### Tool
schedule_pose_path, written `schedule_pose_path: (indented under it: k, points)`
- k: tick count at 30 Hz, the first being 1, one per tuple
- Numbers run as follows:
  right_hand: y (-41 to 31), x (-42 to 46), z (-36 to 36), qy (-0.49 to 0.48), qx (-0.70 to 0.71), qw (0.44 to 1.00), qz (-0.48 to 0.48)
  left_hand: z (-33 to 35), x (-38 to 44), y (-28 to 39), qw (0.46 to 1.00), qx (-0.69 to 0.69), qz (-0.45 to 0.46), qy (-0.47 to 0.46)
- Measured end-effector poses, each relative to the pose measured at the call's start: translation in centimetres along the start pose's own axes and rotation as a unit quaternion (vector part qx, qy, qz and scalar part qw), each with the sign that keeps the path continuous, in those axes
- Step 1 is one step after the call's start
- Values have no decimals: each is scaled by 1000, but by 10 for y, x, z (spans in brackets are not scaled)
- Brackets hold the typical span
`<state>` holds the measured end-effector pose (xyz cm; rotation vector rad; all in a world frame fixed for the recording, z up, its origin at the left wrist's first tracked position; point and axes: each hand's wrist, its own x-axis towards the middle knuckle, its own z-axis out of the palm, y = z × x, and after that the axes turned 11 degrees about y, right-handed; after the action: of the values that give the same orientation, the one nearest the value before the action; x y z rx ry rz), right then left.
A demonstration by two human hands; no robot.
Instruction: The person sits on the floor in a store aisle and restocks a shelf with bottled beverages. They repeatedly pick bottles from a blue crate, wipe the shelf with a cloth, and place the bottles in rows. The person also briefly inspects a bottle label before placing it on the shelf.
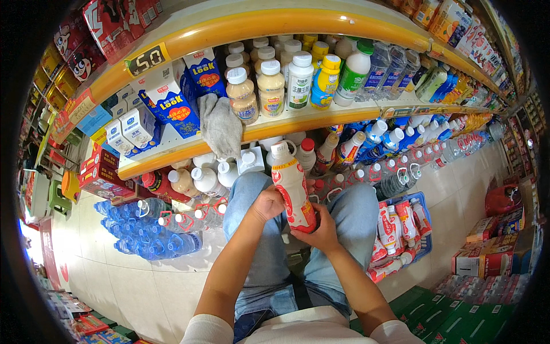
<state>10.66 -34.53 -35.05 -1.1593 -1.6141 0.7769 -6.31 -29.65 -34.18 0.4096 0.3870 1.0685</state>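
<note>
Between my knees, a large red-and-white plastic drink bottle (293, 189) with a white cap and a carry ring stands nearly upright in both hands. My left hand (271, 203) grips its left side around the middle. My right hand (320, 230) holds it near the base, with the fingers around the lower right. A blue plastic basket (425, 210) on the floor to my right holds several similar bottles. A grey cloth (220, 127) hangs over the edge of the shelf (266, 129) in front of me.
Bottled drinks and blue milk cartons (174, 103) stand on the shelf, with more bottles below. Blue-tinted water bottles (148, 241) stand on the floor at the left. Green boxes (451, 318) lie at the lower right, and cardboard cartons (485, 256) are stacked further right.
</note>
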Motion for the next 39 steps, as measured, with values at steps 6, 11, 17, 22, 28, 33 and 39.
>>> schedule_pose_path:
  k: [6,11,17,22,28,33,39]
  points:
    - [10,0,3,17,60,998,29,-7,7,-3,998,-58,-7,39]
    - [13,1,0,45,101,990,88,-6,5,-3,998,26,-9,55]
    - [3,3,-2,70,-36,997,-3,-14,5,-14,988,85,-6,126]
    - [9,6,-5,40,12,997,-62,-25,8,-12,996,29,4,87]
    - [17,2,3,-22,304,942,140,-14,8,-11,997,-4,41,61]
    - [12,2,0,-27,255,961,106,-11,9,-11,999,-8,40,35]
    - [11,1,-1,-28,228,969,91,-8,8,-11,999,-12,30,34]
